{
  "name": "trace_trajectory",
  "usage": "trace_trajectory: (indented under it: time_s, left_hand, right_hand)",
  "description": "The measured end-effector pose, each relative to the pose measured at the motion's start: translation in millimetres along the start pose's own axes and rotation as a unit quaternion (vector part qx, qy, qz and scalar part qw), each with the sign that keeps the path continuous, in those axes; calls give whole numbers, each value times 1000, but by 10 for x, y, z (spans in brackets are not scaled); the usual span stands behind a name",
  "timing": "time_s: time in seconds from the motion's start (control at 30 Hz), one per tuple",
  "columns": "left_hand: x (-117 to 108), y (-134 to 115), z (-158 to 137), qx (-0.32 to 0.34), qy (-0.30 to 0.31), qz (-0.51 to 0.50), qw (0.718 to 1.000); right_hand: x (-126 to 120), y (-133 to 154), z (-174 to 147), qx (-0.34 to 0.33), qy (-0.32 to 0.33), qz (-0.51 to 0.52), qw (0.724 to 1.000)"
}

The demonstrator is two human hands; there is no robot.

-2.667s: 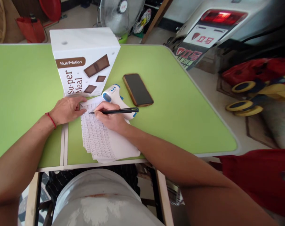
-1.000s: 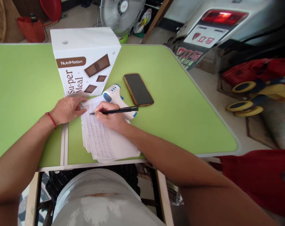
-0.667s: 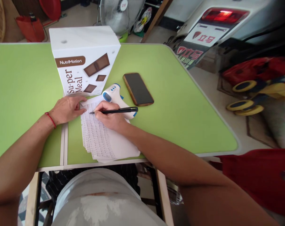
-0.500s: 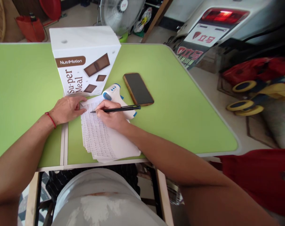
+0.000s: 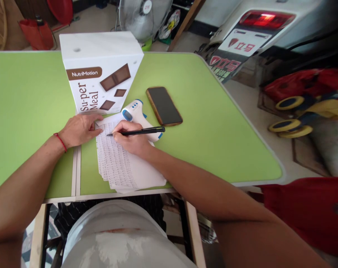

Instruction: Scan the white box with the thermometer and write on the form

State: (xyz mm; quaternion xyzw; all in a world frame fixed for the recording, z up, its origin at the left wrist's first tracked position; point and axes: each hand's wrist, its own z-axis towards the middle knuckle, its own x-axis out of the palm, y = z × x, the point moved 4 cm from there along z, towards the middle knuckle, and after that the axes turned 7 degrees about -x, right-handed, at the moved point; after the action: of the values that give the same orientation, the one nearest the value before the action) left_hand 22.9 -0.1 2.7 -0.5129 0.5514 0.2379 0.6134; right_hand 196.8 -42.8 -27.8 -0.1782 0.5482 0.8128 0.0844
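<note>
My right hand (image 5: 131,138) grips a black pen (image 5: 146,130), its tip at the handwritten lines near the upper left of a stack of paper sheets (image 5: 115,160). Rows of small writing cover the left part of the top sheet; its right part is blank. My left hand (image 5: 81,129) lies with fingers apart at the upper left corner of the sheets, thumb and fingertips touching the paper. Just beyond my right hand lies a white and blue infrared thermometer (image 5: 135,110), partly hidden by that hand.
A white NutriMotion box (image 5: 101,74) stands behind the paper on the green table (image 5: 213,141). A phone (image 5: 164,106) lies right of the thermometer. Past the table are a fan (image 5: 146,18), a scooter's rear (image 5: 258,33) and yellow-and-blue scissor-like handles (image 5: 290,102).
My right hand has shifted very slightly left, and the pen's rear end is a little lower and further left. My left hand, the box and the phone stay in place.
</note>
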Motion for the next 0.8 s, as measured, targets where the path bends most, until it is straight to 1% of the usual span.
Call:
trace_trajectory:
  time_s: [0.13, 0.33, 0.8]
  left_hand:
    - [4, 5, 4, -1, -1, -1, 1000]
    - [7, 3, 7, -6, 3, -4, 1000]
    - [13, 21, 9, 8, -9, -3, 1000]
  right_hand:
    - [-5, -38, 5, 5, -21, 6, 1000]
    - [0, -39, 12, -1, -9, -13, 1000]
    - [-15, -26, 5, -4, -20, -1, 1000]
